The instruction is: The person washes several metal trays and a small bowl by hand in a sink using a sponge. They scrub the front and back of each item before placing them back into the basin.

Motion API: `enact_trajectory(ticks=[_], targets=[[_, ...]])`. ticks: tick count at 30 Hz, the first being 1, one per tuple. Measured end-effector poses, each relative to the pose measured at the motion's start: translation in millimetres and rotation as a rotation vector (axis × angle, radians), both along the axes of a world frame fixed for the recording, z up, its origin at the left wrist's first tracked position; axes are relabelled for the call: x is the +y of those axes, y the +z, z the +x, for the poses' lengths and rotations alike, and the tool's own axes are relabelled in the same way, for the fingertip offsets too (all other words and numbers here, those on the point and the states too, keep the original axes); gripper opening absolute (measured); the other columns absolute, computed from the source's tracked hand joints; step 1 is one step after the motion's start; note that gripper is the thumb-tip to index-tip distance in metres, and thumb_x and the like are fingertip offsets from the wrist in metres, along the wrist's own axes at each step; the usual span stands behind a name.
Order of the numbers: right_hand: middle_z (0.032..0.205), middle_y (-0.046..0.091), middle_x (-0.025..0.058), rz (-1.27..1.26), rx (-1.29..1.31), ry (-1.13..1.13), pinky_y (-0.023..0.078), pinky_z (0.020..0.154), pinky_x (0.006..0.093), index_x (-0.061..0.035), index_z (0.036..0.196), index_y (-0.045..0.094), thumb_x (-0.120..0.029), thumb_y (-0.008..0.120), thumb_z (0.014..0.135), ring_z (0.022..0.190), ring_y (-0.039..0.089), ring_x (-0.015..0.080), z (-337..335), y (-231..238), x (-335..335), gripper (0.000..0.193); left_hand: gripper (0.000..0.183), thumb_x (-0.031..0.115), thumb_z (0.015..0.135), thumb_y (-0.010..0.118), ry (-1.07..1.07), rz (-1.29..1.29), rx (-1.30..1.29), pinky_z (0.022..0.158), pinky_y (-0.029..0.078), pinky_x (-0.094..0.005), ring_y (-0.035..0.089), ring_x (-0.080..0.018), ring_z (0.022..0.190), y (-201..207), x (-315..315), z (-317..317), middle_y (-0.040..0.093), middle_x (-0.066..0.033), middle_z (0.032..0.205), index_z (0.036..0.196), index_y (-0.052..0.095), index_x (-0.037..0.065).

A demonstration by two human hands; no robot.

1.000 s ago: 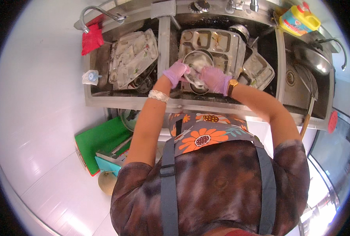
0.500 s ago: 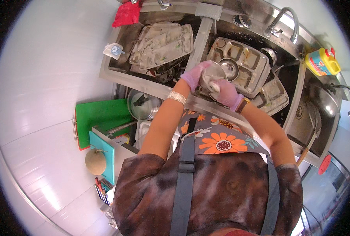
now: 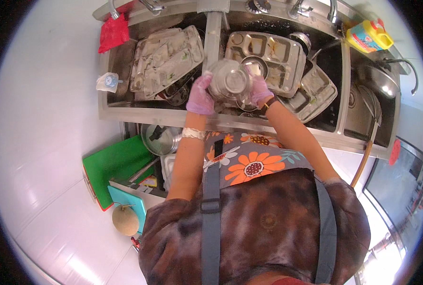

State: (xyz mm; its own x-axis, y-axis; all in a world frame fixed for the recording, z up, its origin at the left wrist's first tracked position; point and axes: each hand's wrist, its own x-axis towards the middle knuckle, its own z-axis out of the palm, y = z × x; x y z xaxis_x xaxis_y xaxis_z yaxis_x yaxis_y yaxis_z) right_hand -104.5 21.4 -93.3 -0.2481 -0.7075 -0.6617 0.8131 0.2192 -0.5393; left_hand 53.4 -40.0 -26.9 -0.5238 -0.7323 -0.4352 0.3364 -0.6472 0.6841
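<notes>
Both my hands wear pinkish gloves and hold a round, shiny metal bowl over the wall between two sinks. Its bottom faces up. My left hand grips the bowl's left side, fingers curled round the rim. My right hand closes on the other side. By the right fingers shows a small white patch, perhaps a cloth or sponge; I cannot make it out. Just behind that hand, another metal bowl rests on a compartment tray in the middle sink. Part of a further bowl shows below my right hand.
Soiled metal trays pile up in the left sink. A ladle-like strainer with a wooden handle leans in the right sink. A yellow bottle and a red cloth sit at the rim. Green and blue boards stand lower left.
The bowl has been turned so its round bottom faces up, and my hands have spread to its two sides. The whole view has shifted, with the sinks now further left and higher.
</notes>
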Motion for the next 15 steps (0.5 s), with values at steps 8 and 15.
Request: enact_trajectory(ticks=[8,15], targets=[[0.075,0.056,0.0101,0.433,2.094,0.81,0.047,0.052,0.0334,-0.0102,0.1,0.053,-0.009,0.05,0.07,0.067,0.057,0.0233,-68.0,-33.9,14.6,0.03,0.028,0.015,0.074,0.063,0.038,-0.688,-0.881,0.068,0.044,-0.0293,0.057,-0.0178,0.078,12.4,-104.2,39.0,0.06,-0.0093,0.085,0.09,0.054,-0.006],[0.085,0.056,0.0148,0.235,1.918,1.306,0.046,0.07,0.0332,0.0019,0.092,0.054,-0.008,0.05,0.072,0.088,0.054,0.0263,-37.5,-90.3,-0.1,0.023,0.023,0.019,0.075,0.053,-0.368,-1.116,-1.533,0.07,0.042,-0.038,0.054,-0.0339,0.082,-39.9,-129.2,40.6,0.058,-0.0174,0.087,0.093,0.055,0.003]])
